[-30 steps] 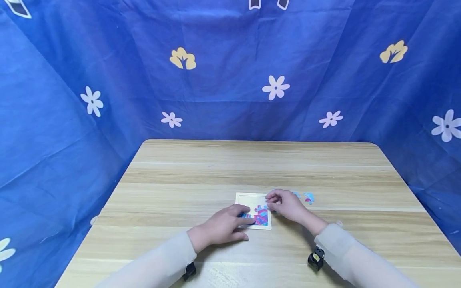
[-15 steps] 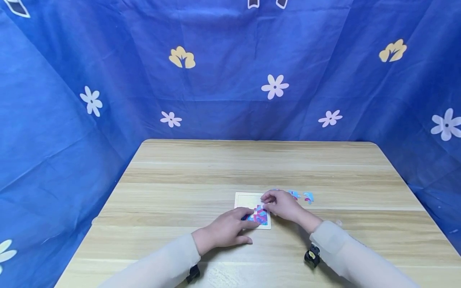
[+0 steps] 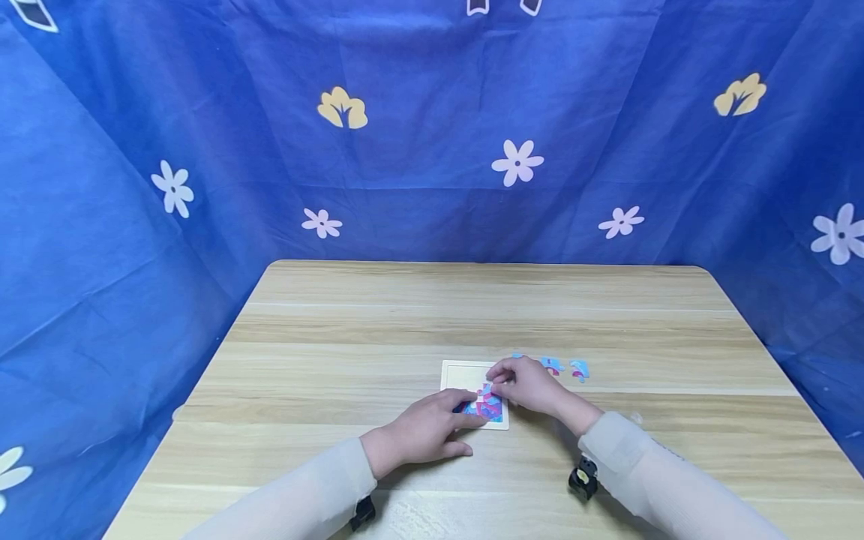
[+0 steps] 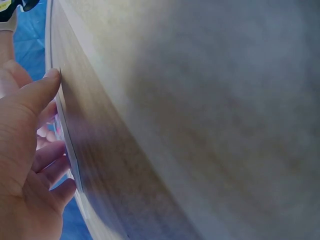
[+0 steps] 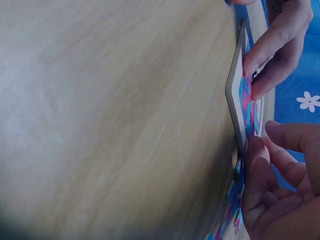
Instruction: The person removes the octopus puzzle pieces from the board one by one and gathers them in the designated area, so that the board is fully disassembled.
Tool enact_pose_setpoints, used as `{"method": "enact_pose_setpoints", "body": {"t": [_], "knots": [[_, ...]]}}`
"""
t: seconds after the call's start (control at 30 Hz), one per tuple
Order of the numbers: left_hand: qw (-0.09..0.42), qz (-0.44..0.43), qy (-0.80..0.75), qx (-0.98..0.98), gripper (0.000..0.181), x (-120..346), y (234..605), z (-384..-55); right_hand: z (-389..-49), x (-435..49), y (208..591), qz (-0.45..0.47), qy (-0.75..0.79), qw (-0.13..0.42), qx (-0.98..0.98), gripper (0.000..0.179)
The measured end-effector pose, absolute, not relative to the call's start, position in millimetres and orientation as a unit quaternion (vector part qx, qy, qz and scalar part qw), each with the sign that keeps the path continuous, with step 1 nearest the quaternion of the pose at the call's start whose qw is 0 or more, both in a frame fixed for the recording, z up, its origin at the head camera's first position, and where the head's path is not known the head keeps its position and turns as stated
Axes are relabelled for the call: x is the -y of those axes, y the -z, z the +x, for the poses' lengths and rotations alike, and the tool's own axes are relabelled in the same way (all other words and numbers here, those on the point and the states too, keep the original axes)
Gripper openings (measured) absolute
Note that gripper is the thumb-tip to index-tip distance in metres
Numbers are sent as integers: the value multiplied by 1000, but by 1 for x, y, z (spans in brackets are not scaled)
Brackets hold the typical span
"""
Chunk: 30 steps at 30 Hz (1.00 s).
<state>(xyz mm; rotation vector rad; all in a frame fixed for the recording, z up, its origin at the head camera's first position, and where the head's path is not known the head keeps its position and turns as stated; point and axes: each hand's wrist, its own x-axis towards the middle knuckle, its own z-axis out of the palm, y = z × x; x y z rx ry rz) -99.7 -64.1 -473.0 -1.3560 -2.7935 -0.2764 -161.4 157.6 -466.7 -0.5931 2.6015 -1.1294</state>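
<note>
A small square puzzle board (image 3: 466, 367) with a pale frame lies on the table. Blue and pink puzzle pieces (image 3: 490, 409) fill its near part; its far part shows bare. The left hand (image 3: 421, 431) rests over the board's near left side, fingers extended, with fingertips on the pieces and thumb on the table side. The right hand (image 3: 533, 386) bends over the board's right edge, thumb and index finger at a blue-pink puzzle piece (image 3: 485, 391), which they appear to pinch. In the right wrist view, the right fingertips hide most of that contact.
Loose puzzle pieces (image 3: 551, 365) lie right of the board, one farther right (image 3: 579, 369) and one partly behind the right hand. The wooden table (image 3: 351, 315) ends at a blue flowered cloth (image 3: 418, 150). Black wrist cameras (image 3: 583, 478) hang under both sleeves.
The right hand has moved slightly left onto the board, uncovering loose pieces behind it. The left hand has shifted a little right over the pieces; in the last half second both stay nearly still.
</note>
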Motion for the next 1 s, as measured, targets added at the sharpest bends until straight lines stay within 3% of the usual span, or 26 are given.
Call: {"method": "enact_pose_setpoints", "body": {"t": [0.57,1.0], "knots": [[10,-433,86,897,47,65,473,-100,-162,-155,465,-248,384,118,-881,7],[15,-436,97,894,46,66,478,-102,-166,-166,466,-246,433,144,-855,8]]}}
